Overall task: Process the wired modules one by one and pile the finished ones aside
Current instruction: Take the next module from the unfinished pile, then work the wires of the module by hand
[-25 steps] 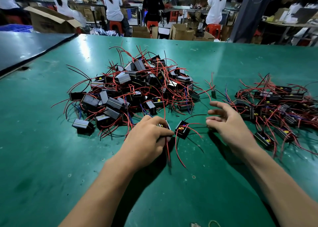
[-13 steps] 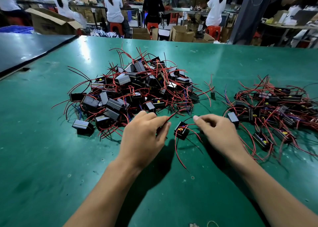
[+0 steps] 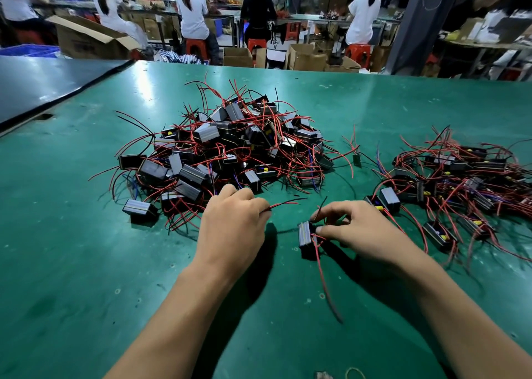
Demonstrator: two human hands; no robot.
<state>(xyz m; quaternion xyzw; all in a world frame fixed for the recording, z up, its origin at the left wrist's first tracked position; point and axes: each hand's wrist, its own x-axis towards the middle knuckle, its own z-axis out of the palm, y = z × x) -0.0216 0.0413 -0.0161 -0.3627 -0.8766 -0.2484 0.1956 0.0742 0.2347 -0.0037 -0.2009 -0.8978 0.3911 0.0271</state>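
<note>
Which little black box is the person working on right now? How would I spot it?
Start at the big heap of black boxes and red wires in the middle of the green table. Come toward the right hand. The box at its fingertips lies alone, apart from both heaps.

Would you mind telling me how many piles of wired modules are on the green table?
2. The big pile sits centre-left, beyond the left hand. The smaller pile lies at right, beyond the right hand, which holds one loose module.
</note>
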